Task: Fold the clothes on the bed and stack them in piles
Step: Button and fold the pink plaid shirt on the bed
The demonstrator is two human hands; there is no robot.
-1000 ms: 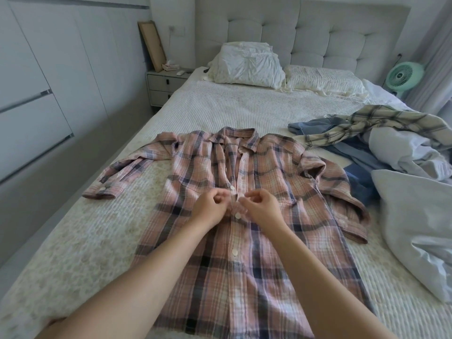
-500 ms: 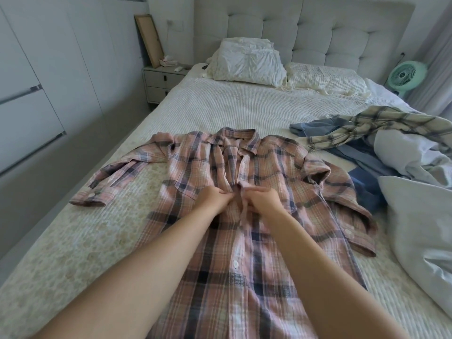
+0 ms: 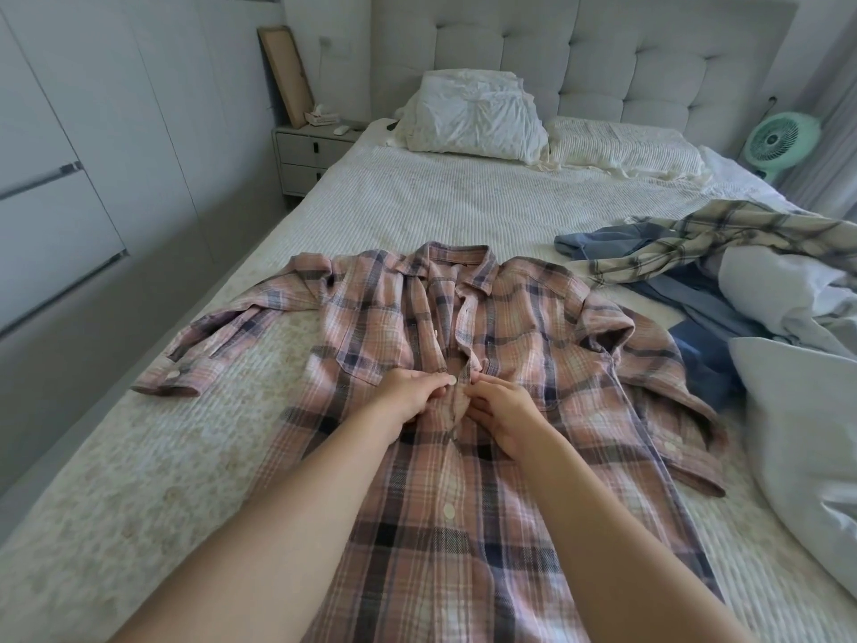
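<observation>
A pink plaid shirt lies face up on the bed, collar toward the headboard, both sleeves spread out. My left hand pinches the left edge of the button placket at chest height, with a white button at its fingertips. My right hand grips the opposite placket edge right beside it. The two hands almost touch. Below them the shirt front is buttoned; above them it gapes open to the collar.
A heap of unfolded clothes lies at the right: a cream plaid shirt, blue garments and pale grey fabric. Two pillows rest against the headboard. A nightstand and wardrobe doors stand left, a green fan right.
Both hands moved up the placket from a lower button to one nearer the chest. The camera view shifted slightly closer.
</observation>
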